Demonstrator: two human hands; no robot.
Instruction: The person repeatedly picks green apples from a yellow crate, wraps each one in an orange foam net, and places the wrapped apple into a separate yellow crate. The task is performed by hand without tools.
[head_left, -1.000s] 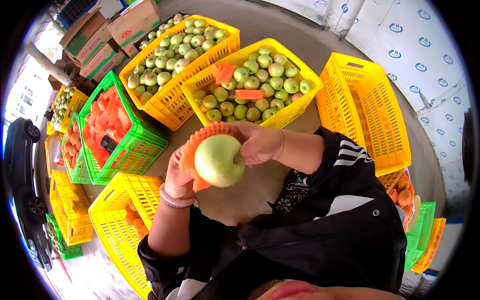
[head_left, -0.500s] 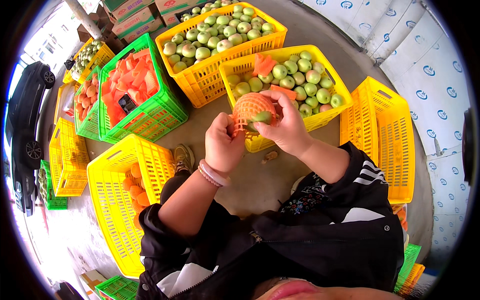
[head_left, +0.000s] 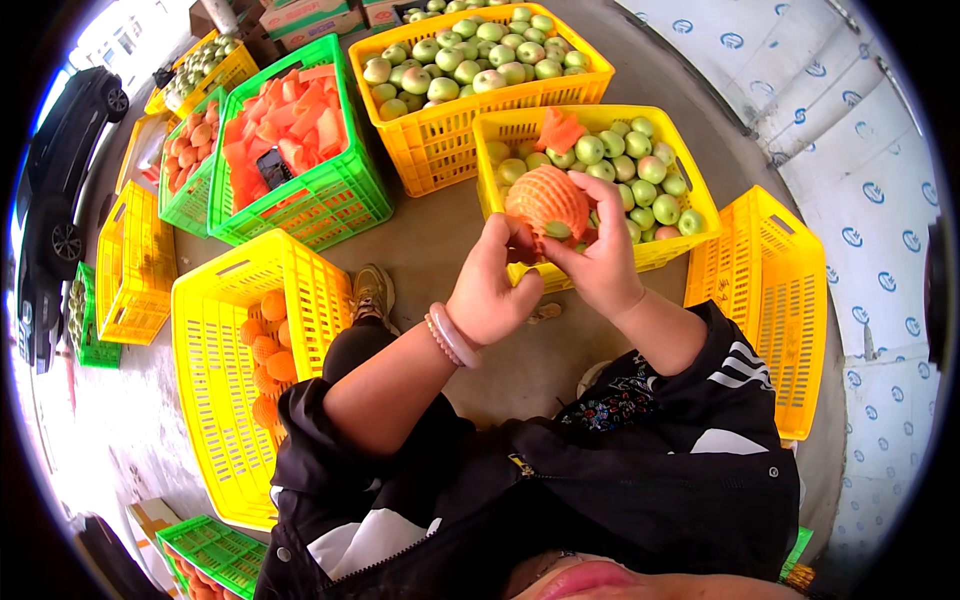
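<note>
A green apple (head_left: 557,230) sits inside an orange foam net (head_left: 545,198), with a small patch of its skin showing at the lower side. My right hand (head_left: 610,245) grips the wrapped apple from the right, thumb below and fingers along its side. From the left, my left hand (head_left: 495,285) has curled fingers at the net's lower edge, while its thumb stands off the fruit. Just beyond both hands is a yellow crate (head_left: 705,205) of loose green apples (head_left: 640,172), with another orange foam net (head_left: 562,130) lying on them.
A yellow crate (head_left: 215,420) at lower left holds several net-wrapped apples (head_left: 268,345). Behind it, a green crate (head_left: 300,215) contains orange foam nets (head_left: 290,115) and a black phone-like object (head_left: 273,168). Another apple-filled yellow crate (head_left: 440,150) stands farther back; nested yellow crates (head_left: 760,310) are at right.
The net now covers more of the apple, leaving less green skin bare. Both hands and the apple have shifted rightward in view, and my left thumb has come away from the net.
</note>
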